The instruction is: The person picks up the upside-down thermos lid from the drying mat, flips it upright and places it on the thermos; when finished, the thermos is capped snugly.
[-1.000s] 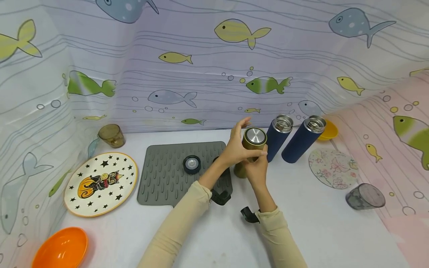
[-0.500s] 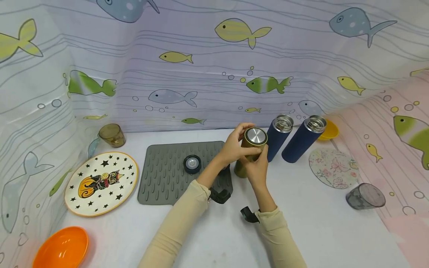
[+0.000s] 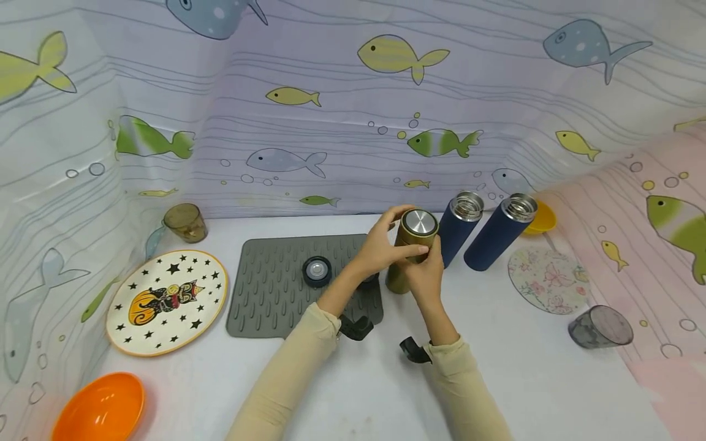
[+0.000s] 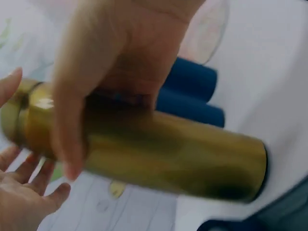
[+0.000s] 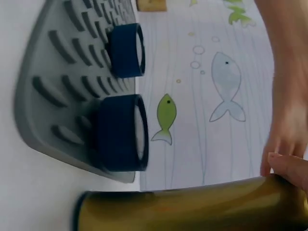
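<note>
Holding on to the tall gold bottle (image 3: 398,283).
My left hand (image 3: 380,246) curls round its lid (image 3: 420,223) and my right hand (image 3: 426,278) grips its body, between the gray mat (image 3: 265,300) and the blue bottles (image 3: 494,236). I think I'm working on the lid; next I'd need to keep the body still and twist. My right wrist view shows two blue caps (image 5: 120,132) on the mat; from my head, one is mostly hidden.

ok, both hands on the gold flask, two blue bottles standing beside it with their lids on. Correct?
One error: the two blue bottles are uncapped; the head view shows their open metal mouths. Otherwise right: the left hand and right hand are both on the gold flask, with the bottles standing beside it.
</note>
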Available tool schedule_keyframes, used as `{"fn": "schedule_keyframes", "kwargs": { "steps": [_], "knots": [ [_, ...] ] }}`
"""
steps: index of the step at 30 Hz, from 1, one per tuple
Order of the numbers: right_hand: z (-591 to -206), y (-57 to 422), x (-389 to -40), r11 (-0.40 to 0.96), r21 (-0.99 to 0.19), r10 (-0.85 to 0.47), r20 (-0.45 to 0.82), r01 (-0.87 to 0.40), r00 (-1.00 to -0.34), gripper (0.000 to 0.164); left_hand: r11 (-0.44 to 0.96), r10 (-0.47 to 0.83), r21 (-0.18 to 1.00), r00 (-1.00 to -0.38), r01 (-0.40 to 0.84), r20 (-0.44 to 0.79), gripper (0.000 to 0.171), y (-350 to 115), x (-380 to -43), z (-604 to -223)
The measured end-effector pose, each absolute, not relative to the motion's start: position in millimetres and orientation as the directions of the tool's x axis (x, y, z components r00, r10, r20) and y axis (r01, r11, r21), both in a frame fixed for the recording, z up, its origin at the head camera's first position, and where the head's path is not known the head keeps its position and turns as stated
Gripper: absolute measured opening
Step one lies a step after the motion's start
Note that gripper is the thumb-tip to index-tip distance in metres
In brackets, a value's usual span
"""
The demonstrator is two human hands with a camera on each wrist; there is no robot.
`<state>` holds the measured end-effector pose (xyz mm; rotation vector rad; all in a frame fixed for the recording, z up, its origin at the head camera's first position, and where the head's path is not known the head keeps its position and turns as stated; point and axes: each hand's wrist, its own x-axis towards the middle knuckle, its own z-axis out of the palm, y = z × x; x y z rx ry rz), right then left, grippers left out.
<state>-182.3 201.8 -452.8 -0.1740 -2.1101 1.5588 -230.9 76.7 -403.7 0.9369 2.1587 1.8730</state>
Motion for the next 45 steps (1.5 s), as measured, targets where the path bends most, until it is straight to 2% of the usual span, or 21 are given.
{"fn": "schedule_keyframes", "kwargs": {
  "steps": [4,7,12,16,26,30,34,37,40,45],
  "knots": [
    [-446,200,-203,0.373,-0.912,0.396,0.322,-0.170,-0.860,0.072,0.053,0.441,0.928,-0.843,0.368,0.309,0.072,33,-222,-407],
    [-442,199,-225,0.380,-0.911,0.402,0.319,-0.160,-0.858,0.079,0.119,0.366,0.928,-0.884,0.354,0.291,0.070,-7,-213,-421],
    [-442,198,-257,0.366,-0.916,0.411,0.315,-0.162,-0.855,0.082,0.237,0.256,0.930,-0.941,0.282,0.220,0.070,-62,-200,-452],
    [-449,200,-266,0.346,-0.926,0.415,0.292,-0.147,-0.862,0.081,0.342,0.219,0.912,-0.963,0.227,0.158,0.073,-85,-198,-467],
    [-446,206,-256,0.365,-0.930,0.363,0.184,-0.043,-0.913,0.097,0.574,0.326,0.797,-0.945,0.189,-0.011,0.090,-84,-220,-492],
    [-441,202,-237,0.338,-0.941,0.370,0.139,-0.006,-0.918,0.107,0.617,0.335,0.760,-0.942,0.204,-0.019,0.086,-80,-224,-501],
    [-438,195,-209,0.266,-0.963,0.389,0.137,-0.030,-0.911,0.107,0.590,0.324,0.774,-0.945,0.231,0.035,0.081,-77,-222,-506],
    [-437,186,-187,0.245,-0.968,0.313,0.136,-0.058,-0.940,0.098,0.548,0.327,0.789,-0.939,0.277,0.102,0.080,-77,-213,-497],
    [-435,177,-170,0.204,-0.977,0.154,0.088,-0.056,-0.984,0.085,0.513,0.353,0.793,-0.923,0.329,0.155,0.079,-73,-199,-477],
    [-434,167,-154,0.111,-0.992,-0.105,-0.064,0.053,-0.992,0.064,0.452,0.428,0.798,-0.882,0.399,0.200,0.080,-67,-177,-451]
  ]
}}
